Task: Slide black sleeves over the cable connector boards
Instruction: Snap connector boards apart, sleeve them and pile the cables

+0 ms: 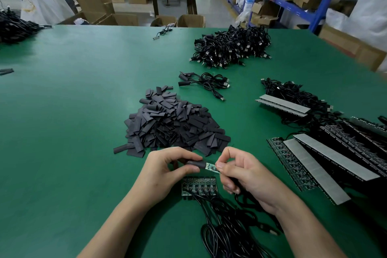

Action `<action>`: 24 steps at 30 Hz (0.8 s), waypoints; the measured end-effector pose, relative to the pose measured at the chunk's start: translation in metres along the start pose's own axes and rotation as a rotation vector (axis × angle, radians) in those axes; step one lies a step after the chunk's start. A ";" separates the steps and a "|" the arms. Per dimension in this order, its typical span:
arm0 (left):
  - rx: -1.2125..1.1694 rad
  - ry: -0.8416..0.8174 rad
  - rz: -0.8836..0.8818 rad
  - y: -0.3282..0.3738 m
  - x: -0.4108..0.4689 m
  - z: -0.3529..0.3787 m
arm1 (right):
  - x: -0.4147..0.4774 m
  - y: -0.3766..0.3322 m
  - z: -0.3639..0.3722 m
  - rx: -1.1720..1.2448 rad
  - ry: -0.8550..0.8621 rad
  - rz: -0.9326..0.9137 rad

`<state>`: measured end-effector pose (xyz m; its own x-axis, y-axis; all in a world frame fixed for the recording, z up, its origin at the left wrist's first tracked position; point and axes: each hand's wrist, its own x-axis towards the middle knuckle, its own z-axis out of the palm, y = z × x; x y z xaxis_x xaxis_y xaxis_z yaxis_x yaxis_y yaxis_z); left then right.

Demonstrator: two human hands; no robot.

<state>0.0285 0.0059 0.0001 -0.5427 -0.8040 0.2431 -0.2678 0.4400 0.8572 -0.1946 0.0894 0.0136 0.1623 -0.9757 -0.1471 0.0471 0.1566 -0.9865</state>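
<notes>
Just in front of the sleeve pile, the left hand pinches a light, probably floppy black sleeve partly over the thin, likely fragile connector board, whose bare end the right hand pinches, best by its edges.
</notes>
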 end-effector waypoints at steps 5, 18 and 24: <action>0.020 -0.015 0.014 0.000 0.000 0.000 | 0.000 0.000 -0.002 -0.014 -0.001 0.006; 0.110 -0.010 0.110 0.008 -0.002 0.001 | 0.000 0.004 0.000 -0.089 0.038 0.008; 0.117 0.014 0.144 0.009 -0.002 0.005 | -0.004 -0.006 -0.001 -0.151 0.008 -0.001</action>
<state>0.0229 0.0131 0.0051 -0.5709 -0.7347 0.3664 -0.2794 0.5936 0.7547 -0.1969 0.0918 0.0197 0.1545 -0.9771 -0.1460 -0.1015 0.1313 -0.9861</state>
